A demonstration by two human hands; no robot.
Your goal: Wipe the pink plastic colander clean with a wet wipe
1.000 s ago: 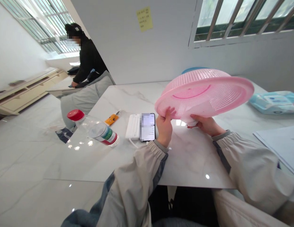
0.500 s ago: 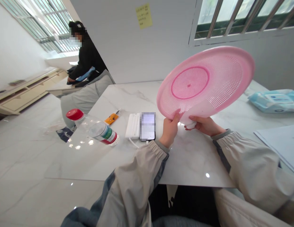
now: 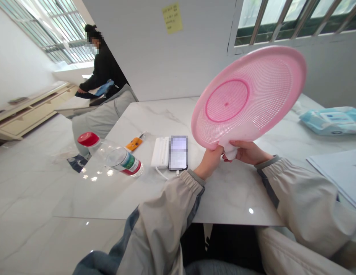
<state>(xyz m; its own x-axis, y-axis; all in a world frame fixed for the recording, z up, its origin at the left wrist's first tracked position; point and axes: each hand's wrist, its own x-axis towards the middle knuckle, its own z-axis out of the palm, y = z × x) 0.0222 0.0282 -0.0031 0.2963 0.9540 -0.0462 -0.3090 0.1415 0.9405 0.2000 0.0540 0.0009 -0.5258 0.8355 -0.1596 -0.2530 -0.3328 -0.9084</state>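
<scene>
Pink basket (image 3: pixel 249 95) is pinched at its rim by the left hand (image 3: pixel 209 162), a white wipe (image 3: pixel 230 152) by the right hand (image 3: pixel 249 152); yellow note (image 3: pixel 172 18) unreadable.

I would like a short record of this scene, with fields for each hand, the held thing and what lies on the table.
Left hand: grips the sieve's lower rim
Right hand: holds a white cloth at that rim
Sieve: pink, off the table, tilted, one face toward the camera
On table: bottle on its side, power bank beside phone, wipes, papers
Behind: a person at another table
</scene>
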